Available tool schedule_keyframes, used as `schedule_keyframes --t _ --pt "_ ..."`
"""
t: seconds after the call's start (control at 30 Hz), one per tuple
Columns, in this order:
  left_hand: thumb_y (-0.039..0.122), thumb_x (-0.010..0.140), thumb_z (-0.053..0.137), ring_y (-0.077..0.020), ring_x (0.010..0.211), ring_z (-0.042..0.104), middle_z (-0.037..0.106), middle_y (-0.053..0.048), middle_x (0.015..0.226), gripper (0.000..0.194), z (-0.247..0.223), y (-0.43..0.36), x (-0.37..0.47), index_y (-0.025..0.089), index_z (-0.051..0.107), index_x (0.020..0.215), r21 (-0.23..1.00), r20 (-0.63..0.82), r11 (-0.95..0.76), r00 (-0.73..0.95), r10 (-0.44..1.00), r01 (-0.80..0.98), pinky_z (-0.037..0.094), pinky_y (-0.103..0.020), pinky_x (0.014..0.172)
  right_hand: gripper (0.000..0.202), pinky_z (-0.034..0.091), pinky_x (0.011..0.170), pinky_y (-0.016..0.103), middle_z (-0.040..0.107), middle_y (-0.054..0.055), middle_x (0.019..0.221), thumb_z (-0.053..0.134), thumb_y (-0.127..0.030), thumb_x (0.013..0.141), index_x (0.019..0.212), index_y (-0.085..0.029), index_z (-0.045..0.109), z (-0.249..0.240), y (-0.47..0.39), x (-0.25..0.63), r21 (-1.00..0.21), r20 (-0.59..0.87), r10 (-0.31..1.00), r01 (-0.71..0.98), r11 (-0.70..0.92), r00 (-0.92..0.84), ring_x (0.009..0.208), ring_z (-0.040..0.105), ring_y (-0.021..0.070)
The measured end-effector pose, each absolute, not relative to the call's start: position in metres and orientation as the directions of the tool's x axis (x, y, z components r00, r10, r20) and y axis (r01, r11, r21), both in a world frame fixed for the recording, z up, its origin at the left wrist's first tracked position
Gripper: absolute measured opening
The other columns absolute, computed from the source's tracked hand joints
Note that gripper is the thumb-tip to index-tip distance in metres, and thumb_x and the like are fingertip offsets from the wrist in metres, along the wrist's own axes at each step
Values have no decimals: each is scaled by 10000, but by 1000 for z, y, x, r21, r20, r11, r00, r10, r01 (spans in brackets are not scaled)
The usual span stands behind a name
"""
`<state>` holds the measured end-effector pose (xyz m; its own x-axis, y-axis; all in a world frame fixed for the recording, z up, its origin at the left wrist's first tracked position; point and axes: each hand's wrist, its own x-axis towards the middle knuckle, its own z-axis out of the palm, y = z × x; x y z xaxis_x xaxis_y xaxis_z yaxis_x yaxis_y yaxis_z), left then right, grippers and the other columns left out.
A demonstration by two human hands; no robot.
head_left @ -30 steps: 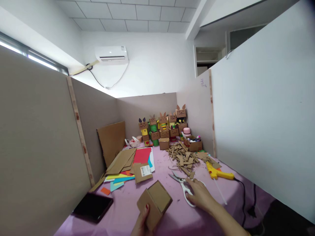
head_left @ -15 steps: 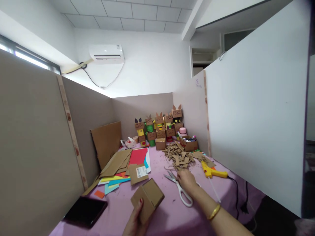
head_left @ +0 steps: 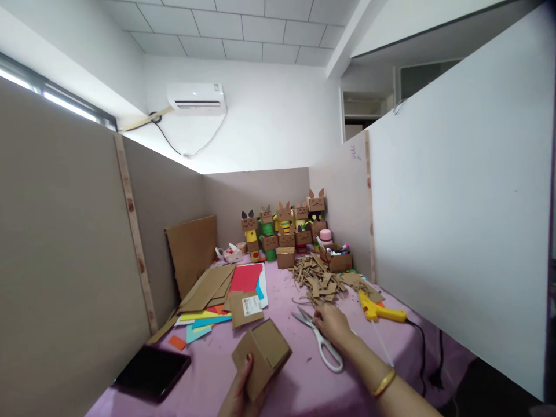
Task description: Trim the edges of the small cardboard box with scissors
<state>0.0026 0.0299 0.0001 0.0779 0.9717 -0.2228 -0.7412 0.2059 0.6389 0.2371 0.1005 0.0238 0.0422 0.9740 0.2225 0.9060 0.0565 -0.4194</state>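
Observation:
My left hand (head_left: 243, 385) grips a small brown cardboard box (head_left: 263, 353) at the bottom middle, thumb on its near side. The box is tilted, and one top flap stands a little apart from its edge. My right hand (head_left: 332, 324) is low over the table at the near edge of a heap of cardboard scraps (head_left: 319, 278). Its fingers are curled down and their tips are hidden, so whatever they hold does not show. Beside and partly under it lie white-handled scissors (head_left: 319, 336), blades apart and pointing away to the left.
A yellow glue gun (head_left: 382, 313) with a black cord lies at right. Cardboard sheets (head_left: 208, 289) and coloured paper (head_left: 245, 278) spread at left, near a black tablet (head_left: 153, 373). Cardboard animal figures (head_left: 284, 226) and a pen box (head_left: 339, 260) stand at the back.
The view has shifted slightly, moving everything a little right and down. My left hand still holds the box, and my right hand stays by the scraps and scissors.

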Motion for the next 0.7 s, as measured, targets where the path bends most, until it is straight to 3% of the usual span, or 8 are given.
schedule_keyframes --t 0.17,0.27,0.33,0.43,0.5,0.6,0.7 --pt "157 774 627 -348 1051 603 708 -188 1024 735 2 24 1 78 238 1393 598 -172 218 142 975 -771 452 -499 955 270 475 846 428 557 67 1192 533 -314 892 1135 -197 549 41 115 255 -561 345 925 825 70 157 1003 571 206" --pt "157 791 605 -331 995 640 724 -175 978 710 2 22 1 77 237 1394 593 -192 224 135 972 -773 465 -501 934 317 406 932 459 528 92 1248 517 -308 894 1187 -188 527 45 107 251 -649 403 901 744 159 159 1094 524 239" --pt "153 802 588 -308 932 671 735 -159 939 708 1 20 0 80 218 1401 603 -203 216 114 972 -768 490 -485 898 331 422 914 389 605 117 1136 456 -338 910 1155 -146 570 40 91 236 -705 409 909 661 257 82 1035 564 238" --pt "144 796 593 -261 818 703 750 -133 859 746 1 18 0 52 178 1409 626 -218 210 90 972 -751 521 -414 848 505 507 721 322 686 86 901 278 -480 932 1085 -146 624 25 57 203 -784 390 917 493 377 -80 845 642 219" --pt "159 773 625 -248 797 705 754 -117 834 745 1 16 -1 53 231 1397 648 -202 221 116 973 -729 516 -382 855 548 502 766 310 652 119 1071 356 -537 887 1205 -132 545 15 37 185 -818 398 909 399 413 -124 964 619 224" --pt "226 706 698 -282 875 687 747 -130 901 658 -1 13 -2 80 445 1296 704 -138 251 219 966 -664 478 -403 909 838 445 904 341 512 165 1287 627 -551 707 1361 -105 351 10 18 168 -865 399 903 264 428 -158 1138 519 254" --pt "232 619 758 -329 984 640 727 -157 981 611 -3 13 -1 78 571 1180 769 -70 232 284 956 -595 432 -434 952 942 322 1026 396 452 159 1347 776 -427 553 1349 -135 365 13 12 164 -891 394 905 175 419 -159 1234 418 286"
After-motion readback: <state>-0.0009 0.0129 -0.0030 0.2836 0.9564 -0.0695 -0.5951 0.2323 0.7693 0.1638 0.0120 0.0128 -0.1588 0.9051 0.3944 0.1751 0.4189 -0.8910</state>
